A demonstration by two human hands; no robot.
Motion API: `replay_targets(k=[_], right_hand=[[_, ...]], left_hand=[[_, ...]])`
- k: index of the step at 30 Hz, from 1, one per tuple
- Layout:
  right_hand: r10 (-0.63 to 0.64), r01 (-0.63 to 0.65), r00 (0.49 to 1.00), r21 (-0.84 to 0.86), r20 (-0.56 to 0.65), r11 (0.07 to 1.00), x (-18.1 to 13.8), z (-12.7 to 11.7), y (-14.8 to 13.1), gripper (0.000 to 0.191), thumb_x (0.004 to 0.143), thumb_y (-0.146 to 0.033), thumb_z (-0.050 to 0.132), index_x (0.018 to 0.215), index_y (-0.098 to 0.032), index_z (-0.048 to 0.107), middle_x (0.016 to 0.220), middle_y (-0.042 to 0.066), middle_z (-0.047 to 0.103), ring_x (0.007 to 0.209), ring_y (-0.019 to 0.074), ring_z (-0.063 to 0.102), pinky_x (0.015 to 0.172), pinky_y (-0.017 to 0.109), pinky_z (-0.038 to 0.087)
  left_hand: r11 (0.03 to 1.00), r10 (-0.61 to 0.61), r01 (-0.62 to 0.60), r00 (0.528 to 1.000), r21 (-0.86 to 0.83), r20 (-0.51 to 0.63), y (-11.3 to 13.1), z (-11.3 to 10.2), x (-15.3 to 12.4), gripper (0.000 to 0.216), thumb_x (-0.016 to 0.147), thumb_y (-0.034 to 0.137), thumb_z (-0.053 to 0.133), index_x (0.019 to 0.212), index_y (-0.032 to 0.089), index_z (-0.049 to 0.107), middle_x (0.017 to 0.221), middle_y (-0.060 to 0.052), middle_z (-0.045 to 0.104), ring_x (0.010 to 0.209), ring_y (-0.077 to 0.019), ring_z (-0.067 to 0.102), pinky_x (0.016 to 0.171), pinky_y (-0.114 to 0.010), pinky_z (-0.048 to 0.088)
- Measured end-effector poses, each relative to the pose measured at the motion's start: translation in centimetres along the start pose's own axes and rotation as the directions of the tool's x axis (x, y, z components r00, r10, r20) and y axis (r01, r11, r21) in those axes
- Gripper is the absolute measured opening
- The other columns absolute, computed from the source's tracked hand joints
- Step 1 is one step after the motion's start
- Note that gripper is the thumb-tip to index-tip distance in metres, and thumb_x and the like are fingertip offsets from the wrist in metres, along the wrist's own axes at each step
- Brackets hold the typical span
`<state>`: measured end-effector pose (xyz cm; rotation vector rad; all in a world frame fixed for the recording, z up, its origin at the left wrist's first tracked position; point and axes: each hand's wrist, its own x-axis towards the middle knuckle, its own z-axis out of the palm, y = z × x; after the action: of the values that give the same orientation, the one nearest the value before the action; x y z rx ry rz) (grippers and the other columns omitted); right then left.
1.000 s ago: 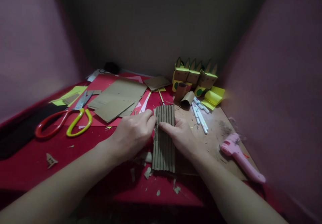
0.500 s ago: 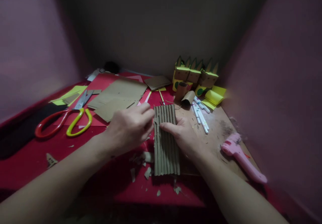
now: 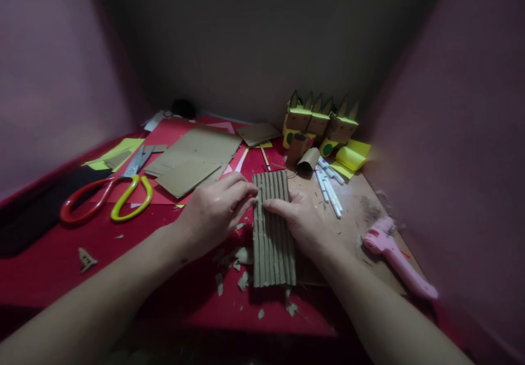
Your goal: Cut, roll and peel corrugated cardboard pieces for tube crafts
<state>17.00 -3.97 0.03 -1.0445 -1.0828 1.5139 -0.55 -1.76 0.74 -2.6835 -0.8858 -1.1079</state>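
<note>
A ribbed strip of brown corrugated cardboard (image 3: 273, 239) lies lengthwise on the red table (image 3: 61, 266) in front of me. My right hand (image 3: 301, 220) rests on its right side, thumb pressed across the ribs, holding it down. My left hand (image 3: 213, 209) is at its upper left edge, fingertips pinched together against the cardboard's rim. Small torn scraps of cardboard (image 3: 241, 280) lie scattered below my left hand.
Red and yellow scissors (image 3: 104, 195) lie at the left, beside flat brown cardboard sheets (image 3: 192, 160). At the back right stand yellow and brown paper boxes (image 3: 320, 121), cardboard rolls (image 3: 301, 154) and white markers (image 3: 328, 187). A pink glue gun (image 3: 396, 258) lies at the right. Walls close in on three sides.
My left hand drew back a little from the strip's edge, then returned to it with the fingers pinched. The strip shifted slightly toward me and to the right.
</note>
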Motion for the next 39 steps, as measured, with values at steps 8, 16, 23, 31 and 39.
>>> replay_targets(k=[8, 16, 23, 31, 39], right_hand=[[-0.057, 0.057, 0.998, -0.014, 0.01, 0.998, -0.3, 0.1, 0.1, 0.009, 0.069, -0.025, 0.069, 0.073, -0.018, 0.065, 0.061, -0.003, 0.059, 0.051, 0.0102, 0.05, 0.049, 0.025, 0.042], [-0.079, 0.081, 0.996, -0.02, 0.05, 0.997, -0.1, 0.2, 0.8, 0.008, 0.068, -0.023, 0.068, 0.073, -0.018, 0.065, 0.066, -0.003, 0.061, 0.055, 0.0105, 0.052, 0.052, 0.024, 0.042], [-0.059, 0.058, 0.998, 0.042, 0.013, 0.997, 0.0, -0.1, 0.5, 0.009, 0.069, -0.022, 0.067, 0.077, -0.018, 0.065, 0.065, -0.001, 0.063, 0.053, 0.012, 0.055, 0.052, 0.026, 0.045], [-0.019, 0.018, 1.0, 0.06, 0.01, 0.998, 0.0, -0.2, 0.4, 0.011, 0.069, -0.022, 0.068, 0.079, -0.018, 0.067, 0.066, -0.001, 0.064, 0.053, 0.0128, 0.057, 0.052, 0.027, 0.046], [-0.055, 0.093, 0.986, 0.247, -0.156, 0.965, 0.8, -1.9, -0.8, 0.011, 0.063, -0.022, 0.07, 0.072, -0.018, 0.065, 0.059, -0.003, 0.062, 0.05, 0.0127, 0.055, 0.052, 0.027, 0.047]], left_hand=[[0.958, -0.192, 0.179, 0.98, -0.223, -0.041, 0.0, 0.1, 0.2, 0.011, 0.09, 0.018, 0.057, 0.085, 0.015, 0.067, 0.08, -0.004, 0.069, 0.072, -0.0136, 0.064, 0.067, -0.026, 0.052], [0.943, -0.188, 0.213, 0.975, -0.255, 0.117, -0.2, -0.4, 0.0, 0.015, 0.089, 0.019, 0.051, 0.078, 0.017, 0.061, 0.071, -0.001, 0.061, 0.064, -0.0122, 0.057, 0.059, -0.024, 0.046], [0.827, -0.099, 0.275, 0.93, -0.491, 0.355, -0.4, -2.5, 0.1, 0.016, 0.091, 0.021, 0.049, 0.077, 0.019, 0.057, 0.068, 0.001, 0.055, 0.059, -0.0107, 0.05, 0.052, -0.021, 0.042], [0.705, -0.271, 0.436, 0.895, -0.56, 0.355, -0.8, -2.0, 0.2, 0.008, 0.084, 0.021, 0.059, 0.077, 0.018, 0.062, 0.069, -0.001, 0.061, 0.061, -0.0121, 0.056, 0.054, -0.023, 0.048], [0.816, -0.217, 0.34, 0.93, -0.468, 0.298, 0.3, -2.4, -0.8, 0.009, 0.088, 0.021, 0.058, 0.085, 0.019, 0.066, 0.078, -0.001, 0.068, 0.071, -0.0136, 0.063, 0.063, -0.023, 0.052]])
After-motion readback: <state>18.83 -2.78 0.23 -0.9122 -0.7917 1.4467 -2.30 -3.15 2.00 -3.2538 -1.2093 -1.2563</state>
